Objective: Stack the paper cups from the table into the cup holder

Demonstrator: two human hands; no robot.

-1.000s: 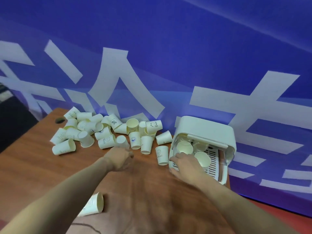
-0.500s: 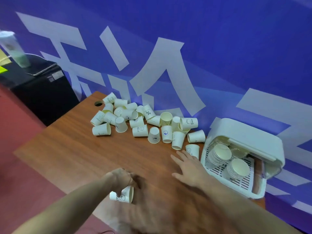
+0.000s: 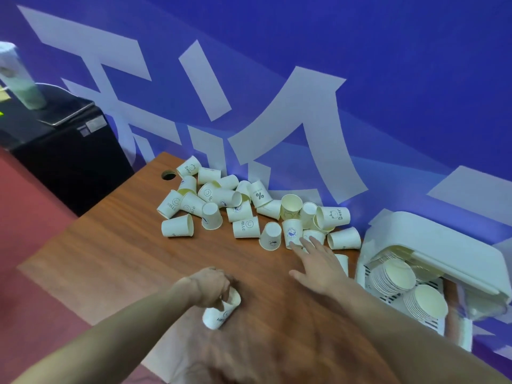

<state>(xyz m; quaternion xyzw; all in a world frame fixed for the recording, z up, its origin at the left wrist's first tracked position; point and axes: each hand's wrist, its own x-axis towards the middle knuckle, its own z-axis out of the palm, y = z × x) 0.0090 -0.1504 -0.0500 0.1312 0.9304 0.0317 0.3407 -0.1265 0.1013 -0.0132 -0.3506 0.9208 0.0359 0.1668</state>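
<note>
Several white paper cups (image 3: 241, 214) lie scattered in a heap along the back of the brown wooden table (image 3: 110, 250). My left hand (image 3: 207, 285) grips one paper cup (image 3: 220, 314) near the table's front, the cup tilted on its side. My right hand (image 3: 318, 261) is stretched forward with straight fingers, its fingertips at the nearest cups of the heap. The white cup holder (image 3: 432, 245) stands at the right with its lid raised, and two stacks of cups (image 3: 396, 277) lie inside on a slotted tray.
A blue wall with large white characters runs right behind the table. A black cabinet (image 3: 63, 151) with a tall pale bottle (image 3: 20, 76) on it stands at the left, over a red floor. A round cable hole (image 3: 168, 175) sits at the table's back left corner.
My left hand came back from the heap to the table's front and took hold of the lone cup there. My right hand left the cup holder and reached toward the heap.
</note>
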